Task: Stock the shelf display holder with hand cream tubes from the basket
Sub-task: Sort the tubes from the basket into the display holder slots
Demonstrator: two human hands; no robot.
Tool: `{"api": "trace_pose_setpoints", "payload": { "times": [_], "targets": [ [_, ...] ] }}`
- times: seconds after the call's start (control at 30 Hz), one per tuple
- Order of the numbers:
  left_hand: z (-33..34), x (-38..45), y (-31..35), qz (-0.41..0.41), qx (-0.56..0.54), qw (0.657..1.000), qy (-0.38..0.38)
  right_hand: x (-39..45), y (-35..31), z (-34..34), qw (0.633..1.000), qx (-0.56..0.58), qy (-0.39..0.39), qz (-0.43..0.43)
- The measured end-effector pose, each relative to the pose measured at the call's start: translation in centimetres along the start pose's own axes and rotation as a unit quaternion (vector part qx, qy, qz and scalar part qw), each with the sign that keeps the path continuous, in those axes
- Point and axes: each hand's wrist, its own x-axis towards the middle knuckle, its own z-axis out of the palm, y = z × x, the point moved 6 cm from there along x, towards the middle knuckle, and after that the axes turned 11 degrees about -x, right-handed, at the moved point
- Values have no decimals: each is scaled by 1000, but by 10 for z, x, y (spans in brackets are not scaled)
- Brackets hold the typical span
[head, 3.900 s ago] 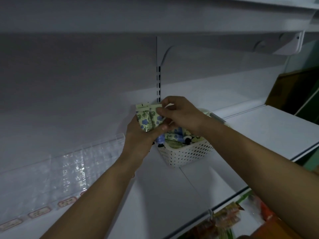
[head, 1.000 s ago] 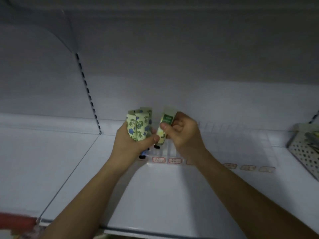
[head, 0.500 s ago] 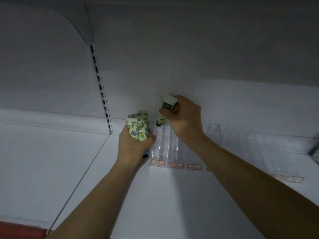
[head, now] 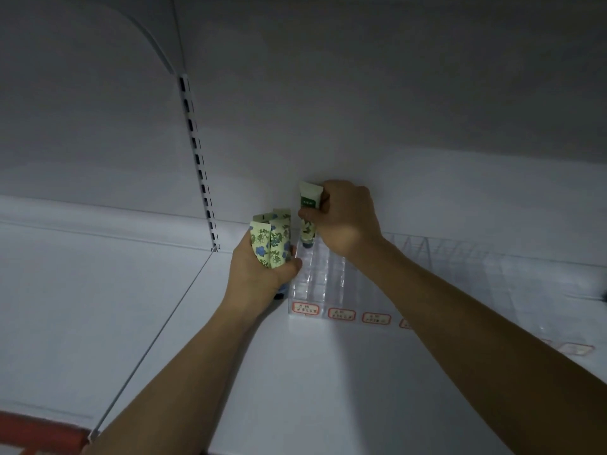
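Note:
A clear plastic display holder (head: pixel 331 284) with small compartments and red-framed labels along its front sits on the white shelf. My right hand (head: pixel 345 221) pinches a green-and-white hand cream tube (head: pixel 308 211), cap down, its dark cap at the holder's back left compartment. My left hand (head: pixel 262 274) grips a bunch of floral-print tubes (head: pixel 271 239) just left of the holder. The basket is out of view.
The white shelf (head: pixel 328 372) runs left and right, with a seam on the left. A slotted upright (head: pixel 200 165) stands on the back wall left of my hands. A red object (head: pixel 39 431) shows at the bottom left corner.
My right hand has lowered the green tube, cap first, to the holder's back left compartment. My left hand stays beside the holder with the floral tubes. The view has shifted slightly.

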Motion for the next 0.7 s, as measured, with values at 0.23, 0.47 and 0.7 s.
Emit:
{"api": "trace_pose_setpoints", "payload": {
  "times": [0.23, 0.47, 0.7],
  "targets": [
    [-4, -1, 8, 7, -1, 1000, 10, -16, 7, 8, 997, 74, 14, 31],
    [6, -13, 30, 25, -34, 996, -74, -65, -10, -16, 955, 266, 130, 17],
    [12, -18, 30, 16, -76, 992, -103, -71, -1, -3, 954, 295, 24, 37]
  ]
}}
